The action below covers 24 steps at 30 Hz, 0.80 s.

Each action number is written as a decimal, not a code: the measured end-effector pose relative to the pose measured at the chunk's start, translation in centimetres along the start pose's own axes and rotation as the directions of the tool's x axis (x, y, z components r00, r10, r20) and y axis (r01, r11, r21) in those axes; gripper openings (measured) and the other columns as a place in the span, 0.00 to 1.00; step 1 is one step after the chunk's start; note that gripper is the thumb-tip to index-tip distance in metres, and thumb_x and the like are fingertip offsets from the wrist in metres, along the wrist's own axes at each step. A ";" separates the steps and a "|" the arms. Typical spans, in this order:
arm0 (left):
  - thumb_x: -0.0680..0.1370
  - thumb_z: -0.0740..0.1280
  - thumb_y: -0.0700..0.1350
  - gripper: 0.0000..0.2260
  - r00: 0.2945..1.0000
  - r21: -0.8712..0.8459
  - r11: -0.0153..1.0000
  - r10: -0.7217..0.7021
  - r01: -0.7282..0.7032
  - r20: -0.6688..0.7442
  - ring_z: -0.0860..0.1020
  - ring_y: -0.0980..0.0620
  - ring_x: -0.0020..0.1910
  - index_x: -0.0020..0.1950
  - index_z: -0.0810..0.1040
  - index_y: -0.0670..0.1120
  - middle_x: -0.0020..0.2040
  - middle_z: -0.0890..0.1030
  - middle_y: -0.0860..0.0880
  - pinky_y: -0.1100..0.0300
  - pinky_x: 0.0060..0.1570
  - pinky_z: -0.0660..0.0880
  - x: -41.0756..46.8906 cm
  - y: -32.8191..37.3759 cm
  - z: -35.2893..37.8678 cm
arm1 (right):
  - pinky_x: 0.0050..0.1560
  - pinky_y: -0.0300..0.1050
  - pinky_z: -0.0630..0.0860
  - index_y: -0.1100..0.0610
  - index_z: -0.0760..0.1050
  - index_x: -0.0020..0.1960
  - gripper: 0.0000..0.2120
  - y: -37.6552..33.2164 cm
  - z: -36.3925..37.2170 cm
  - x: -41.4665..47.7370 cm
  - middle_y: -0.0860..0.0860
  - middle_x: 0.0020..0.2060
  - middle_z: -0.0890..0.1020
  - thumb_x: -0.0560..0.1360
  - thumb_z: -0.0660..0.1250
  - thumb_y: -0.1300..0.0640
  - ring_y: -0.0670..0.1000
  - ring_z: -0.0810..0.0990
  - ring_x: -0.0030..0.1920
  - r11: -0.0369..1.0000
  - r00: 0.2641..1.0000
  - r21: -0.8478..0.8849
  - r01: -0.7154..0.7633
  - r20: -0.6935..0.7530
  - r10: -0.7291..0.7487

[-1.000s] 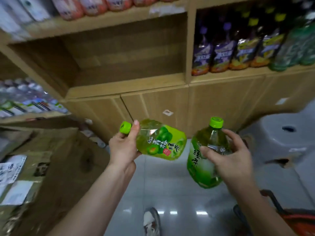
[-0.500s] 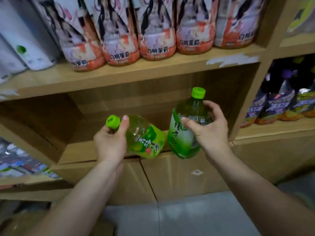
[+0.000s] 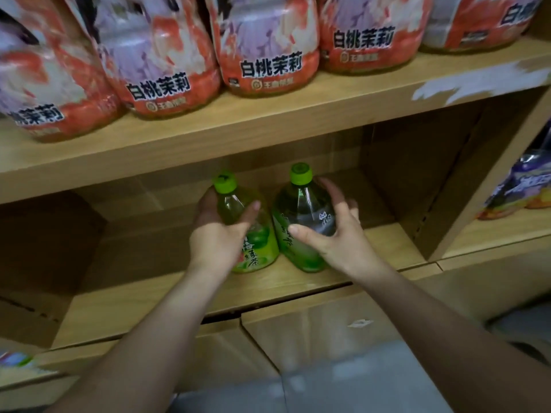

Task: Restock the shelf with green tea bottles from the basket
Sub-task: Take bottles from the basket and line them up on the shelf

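Two green tea bottles with green caps stand upright, side by side, near the front of the middle wooden shelf (image 3: 167, 296). The left bottle (image 3: 256, 251) has a bright green fruit label, and my left hand (image 3: 214, 234) wraps around its upper part. The right bottle (image 3: 301, 210) is darker green, and my right hand (image 3: 337, 236) cups it from the right with the thumb in front and fingers behind. The basket is out of view.
Directly overhead, an upper shelf board (image 3: 268, 123) carries several large orange-and-white bottles (image 3: 268, 55). A vertical divider (image 3: 489, 180) closes the compartment on the right, with purple-labelled bottles (image 3: 524, 186) beyond it. Free shelf room lies on both sides of the two bottles. Cabinet doors (image 3: 298, 329) are below.
Both hands have carried the bottles up and forward from in front of the shelf into the compartment. The left bottle has turned from lying sideways to upright, and both now rest on the shelf.
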<state>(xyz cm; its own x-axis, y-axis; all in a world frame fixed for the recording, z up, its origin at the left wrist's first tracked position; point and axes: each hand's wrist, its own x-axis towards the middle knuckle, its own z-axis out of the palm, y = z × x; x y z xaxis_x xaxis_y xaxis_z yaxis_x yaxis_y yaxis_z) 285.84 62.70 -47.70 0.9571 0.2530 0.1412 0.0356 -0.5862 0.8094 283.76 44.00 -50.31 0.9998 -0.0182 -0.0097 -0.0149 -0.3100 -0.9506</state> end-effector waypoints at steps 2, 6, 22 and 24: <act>0.68 0.74 0.58 0.36 1.000 0.059 0.998 0.027 -0.027 -0.004 0.80 0.47 0.53 0.72 0.63 0.51 0.61 0.79 0.47 0.56 0.51 0.79 -1.3 -0.5 -0.2 | 0.71 0.56 0.62 0.30 0.48 0.72 0.46 -0.2 0.1 -0.3 0.54 0.75 0.54 0.62 0.72 0.36 0.58 0.56 0.75 1.000 0.999 -0.006 0.022 -0.029 -0.022; 0.72 0.72 0.45 0.31 0.977 0.112 0.985 0.148 -0.132 -0.152 0.68 0.47 0.68 0.73 0.64 0.46 0.67 0.71 0.44 0.58 0.66 0.64 -10.1 0.0 1.0 | 0.66 0.42 0.61 0.38 0.50 0.75 0.38 1.9 -1.8 -4.4 0.47 0.74 0.59 0.72 0.67 0.41 0.44 0.60 0.72 0.999 0.997 0.001 0.042 -0.068 -0.042; 0.72 0.61 0.47 0.11 0.291 -0.389 0.680 0.661 -0.621 0.691 0.76 0.57 0.53 0.51 0.80 0.54 0.50 0.81 0.57 0.65 0.54 0.70 -46.3 -0.7 35.9 | 0.58 0.47 0.70 0.43 0.62 0.71 0.30 31.1 -30.4 -42.0 0.51 0.58 0.77 0.71 0.67 0.42 0.54 0.73 0.62 0.609 0.818 -0.600 -0.520 -0.555 0.151; 0.72 0.63 0.47 0.10 0.146 -0.450 0.590 0.700 -0.670 0.700 0.76 0.56 0.54 0.51 0.80 0.54 0.50 0.80 0.56 0.66 0.54 0.68 -50.1 -1.8 39.4 | 0.63 0.56 0.68 0.40 0.55 0.73 0.36 34.7 -31.9 -45.7 0.52 0.68 0.70 0.69 0.63 0.33 0.57 0.63 0.70 0.369 0.717 -0.626 -0.687 -0.666 0.204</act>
<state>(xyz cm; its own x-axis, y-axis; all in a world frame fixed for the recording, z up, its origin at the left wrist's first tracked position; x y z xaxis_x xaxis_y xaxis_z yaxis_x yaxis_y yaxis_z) 249.17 20.81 -78.69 0.3654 -0.9117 0.1880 -0.7502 -0.1689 0.6393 237.05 3.75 -72.95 0.7045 -0.7096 0.0053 -0.7011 -0.6972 -0.1494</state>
